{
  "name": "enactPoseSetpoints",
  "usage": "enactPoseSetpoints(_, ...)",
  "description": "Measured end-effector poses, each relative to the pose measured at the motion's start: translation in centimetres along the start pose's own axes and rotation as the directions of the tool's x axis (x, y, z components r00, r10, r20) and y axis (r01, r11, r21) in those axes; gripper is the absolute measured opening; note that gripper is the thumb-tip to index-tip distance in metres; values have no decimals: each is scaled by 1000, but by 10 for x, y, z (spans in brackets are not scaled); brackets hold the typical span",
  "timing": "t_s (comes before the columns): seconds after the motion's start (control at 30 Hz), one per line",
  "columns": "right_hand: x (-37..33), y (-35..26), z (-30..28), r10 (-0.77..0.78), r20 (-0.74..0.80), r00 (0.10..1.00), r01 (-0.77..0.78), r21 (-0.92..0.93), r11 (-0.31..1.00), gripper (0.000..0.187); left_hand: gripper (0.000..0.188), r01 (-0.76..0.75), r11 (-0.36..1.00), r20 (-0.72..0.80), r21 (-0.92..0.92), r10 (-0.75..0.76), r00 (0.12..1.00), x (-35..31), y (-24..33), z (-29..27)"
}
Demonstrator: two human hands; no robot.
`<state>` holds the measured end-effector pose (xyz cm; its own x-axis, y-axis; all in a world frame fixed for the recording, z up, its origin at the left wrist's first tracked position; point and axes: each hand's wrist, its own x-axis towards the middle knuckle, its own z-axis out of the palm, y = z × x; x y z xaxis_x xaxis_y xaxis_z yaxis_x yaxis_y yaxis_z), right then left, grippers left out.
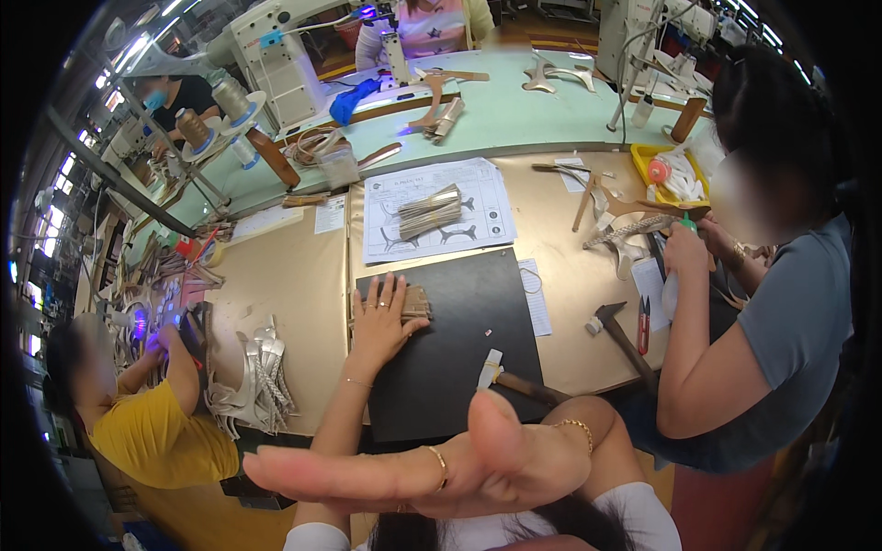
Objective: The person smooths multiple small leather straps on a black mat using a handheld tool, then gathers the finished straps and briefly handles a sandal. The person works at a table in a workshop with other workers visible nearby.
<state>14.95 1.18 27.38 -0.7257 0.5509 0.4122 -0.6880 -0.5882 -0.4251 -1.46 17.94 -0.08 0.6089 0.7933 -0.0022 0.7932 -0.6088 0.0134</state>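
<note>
My left hand [380, 321] lies flat with its fingers spread at the left edge of a black mat [459, 354]. Under its palm and fingers sits a small stack of tan strips [416, 303], partly covered by the hand. Close to the camera is my right hand [459, 473], fingers stretched to the left and thumb raised, holding nothing. A hammer [524, 384] with a pale head and wooden handle lies on the mat's right side, just beyond my right hand.
Printed drawing sheets [378, 207] carry a bundle of beige strips [430, 211] beyond the mat. Another hammer [620, 340] and red-handled snips [643, 323] lie to the right. Co-workers sit left and right; silver straps [262, 367] are at left. A yellow basket [640, 165] stands far right.
</note>
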Motion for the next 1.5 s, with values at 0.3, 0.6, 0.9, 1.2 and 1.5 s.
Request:
enactPoseSetpoints(0.3, -22, -4, -5, -94, -2, 996, 94, 16, 995, 119, 78, -22, 999, -87, 35, 25, 996, -8, 7, -5)
enactPoseSetpoints(0.6, -31, 8, -27, -281, -100, 954, 276, -64, 959, 113, 83, 9, 1000, -236, 15, -5, 972, -12, 8, 29)
enactPoseSetpoints(0.9, -96, 36, -98, -498, -471, 729, 30, -704, 710, 86, 86, 11, 1000, -251, -27, -17, 968, 8, 0, 30)
enactPoseSetpoints(1.2, -174, 93, -137, -766, -470, 439, -867, -446, -223, 42, 35, -162, 962, -542, -221, 17, 840, -16, -5, 12)
enactPoseSetpoints(1.5, -170, 103, -158, -726, -491, 481, -874, -335, -353, 38, 23, -158, 938, -575, -309, -52, 816, -10, -4, 11)
